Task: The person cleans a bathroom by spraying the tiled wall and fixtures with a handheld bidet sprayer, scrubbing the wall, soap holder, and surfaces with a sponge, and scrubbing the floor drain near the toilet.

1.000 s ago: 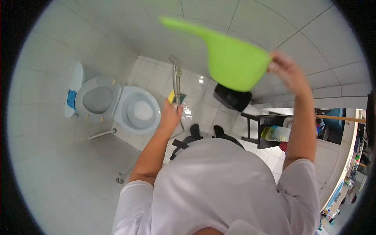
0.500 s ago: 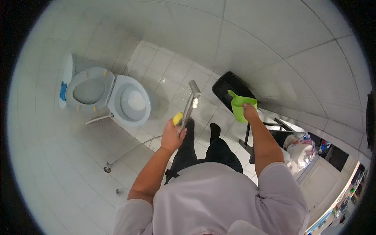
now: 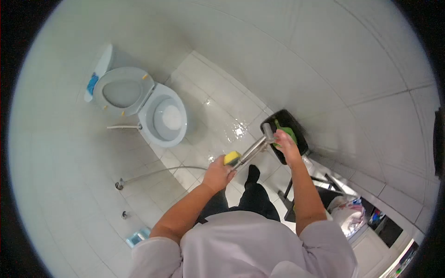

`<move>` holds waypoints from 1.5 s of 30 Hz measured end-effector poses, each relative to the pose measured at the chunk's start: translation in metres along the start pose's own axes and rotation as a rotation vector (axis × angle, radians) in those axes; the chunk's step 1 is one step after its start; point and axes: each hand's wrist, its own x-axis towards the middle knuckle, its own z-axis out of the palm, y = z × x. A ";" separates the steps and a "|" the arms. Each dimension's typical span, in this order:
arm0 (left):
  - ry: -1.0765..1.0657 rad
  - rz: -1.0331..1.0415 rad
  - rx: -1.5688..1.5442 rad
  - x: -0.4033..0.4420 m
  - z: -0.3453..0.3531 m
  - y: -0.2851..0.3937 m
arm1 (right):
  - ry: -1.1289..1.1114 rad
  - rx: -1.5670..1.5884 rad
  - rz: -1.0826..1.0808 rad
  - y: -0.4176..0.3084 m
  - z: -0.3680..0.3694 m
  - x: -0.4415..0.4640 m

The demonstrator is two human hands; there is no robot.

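Note:
My left hand [image 3: 219,173] is closed around the metal handle of a hand shower [image 3: 252,151], with a yellow sponge [image 3: 232,158] held in the same hand. The shower's head points right, over the edge of a black tub [image 3: 283,115]. A light green dipper [image 3: 290,132] rests inside the tub, partly hidden by my right hand [image 3: 285,144]. That hand is beside the shower head with its fingers loosely apart, no longer around the dipper's rim.
A light blue toilet [image 3: 182,118] with its lid raised stands at left, white foam in its bowl. The shower hose [image 3: 185,167] runs to a wall valve [image 3: 119,184]. The tiled floor [image 3: 218,116] is wet. A black-framed stand [image 3: 289,204] is by my right arm.
My right hand has lowered the green dipper into the black tub and let go. My left hand has swung the shower and sponge rightward to the tub. The view has shifted.

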 end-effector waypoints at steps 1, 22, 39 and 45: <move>-0.012 0.014 -0.002 0.000 -0.004 0.005 | -0.079 0.345 -0.093 -0.019 0.015 -0.009; 0.332 0.298 -0.147 0.026 -0.108 0.021 | 0.140 0.364 -0.521 -0.220 0.165 -0.076; 0.634 -0.283 -0.286 -0.058 -0.137 -0.113 | 0.439 0.227 -0.759 -0.273 0.165 -0.074; 0.554 -0.401 -0.315 -0.067 -0.133 -0.119 | 0.399 -0.031 -0.674 -0.264 0.191 -0.069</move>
